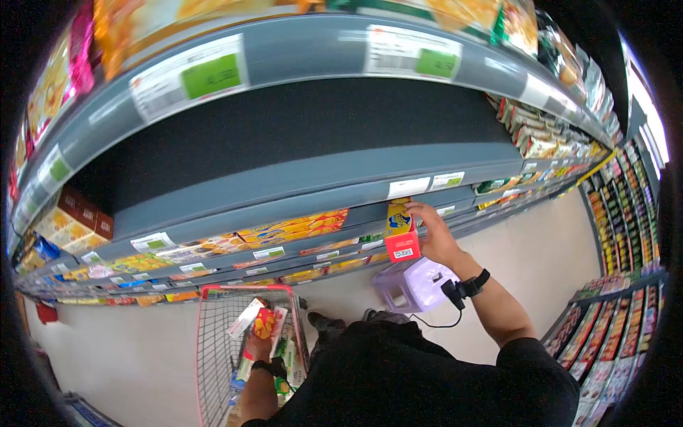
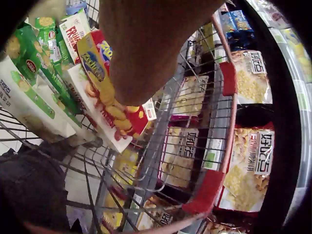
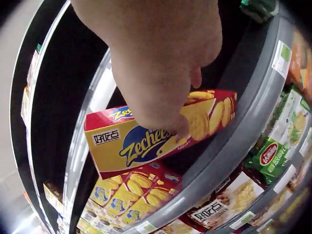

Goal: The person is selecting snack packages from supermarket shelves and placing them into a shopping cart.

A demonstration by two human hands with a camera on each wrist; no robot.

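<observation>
**Two hands, two cracker boxes: one at the shelf edge, one over the trolley**

Right hand [image 1: 435, 238] curls its fingers round a yellow-and-red cracker box [image 1: 401, 231], thumb beneath and fingers on top in the right wrist view; the box is held just in front of the grey shelf edge [image 1: 299, 192], level with a row of like boxes [image 1: 295, 226] lying flat on the shelf below; a wrist strap with a small camera sits behind the hand. Left hand [image 1: 262, 340] grips a second cracker box [image 1: 263, 324], red and yellow with biscuits printed on it, together with a white packet [image 1: 245, 318]; both are held inside the rim of the wire trolley [image 1: 213, 341], above green and white packets [image 2: 29, 83] already lying in the basket. A lilac plastic stool [image 1: 415, 285] stands on the floor between the trolley and the shelving; further shelves of packets [image 1: 626, 235] line the aisle's opposite side.
</observation>
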